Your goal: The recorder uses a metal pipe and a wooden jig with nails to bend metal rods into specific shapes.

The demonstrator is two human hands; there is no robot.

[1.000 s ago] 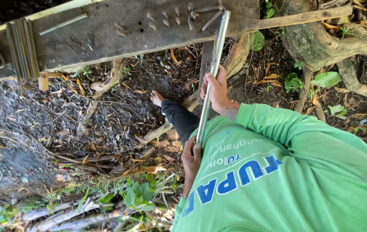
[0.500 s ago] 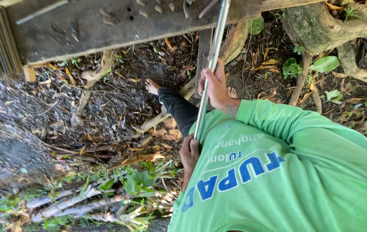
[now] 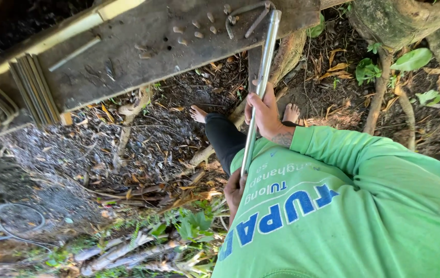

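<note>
Long shiny metal rod (image 3: 259, 87), slanting from the dark weathered wooden workbench (image 3: 142, 51) at the top of the view down toward the torso in the green long-sleeved shirt (image 3: 343, 216) with blue lettering. Upper end resting on the bench top beside a bent steel hook (image 3: 240, 13); lower end running down against the chest. Right hand (image 3: 266, 114) wrapped round the rod near its middle, fingers curled closed about the shaft, thumb side toward the bench. Left hand (image 3: 234, 189) lower down at the rod's bottom end, partly hidden by the shirt front — seemingly closed round the shaft too, though the fingers barely show. On the bench near the rod's top, a scatter of short bolts or studs (image 3: 191, 28) and a thin straight bar (image 3: 73, 53) lying further left; a stack of flat metal strips (image 3: 37, 90) standing on edge at the bench's left end. Below the bench, two bare feet on dark soil — one (image 3: 198, 113) left of the rod above a black trouser leg (image 3: 224, 139), the other (image 3: 291, 112) just right of the right hand. Ground strewn with dry leaves and twigs; tree roots (image 3: 385, 31) and green leaves at upper right, a pale hose or cable (image 3: 11, 226) looped at lower left, cut stalks (image 3: 122, 252) along the bottom.
</note>
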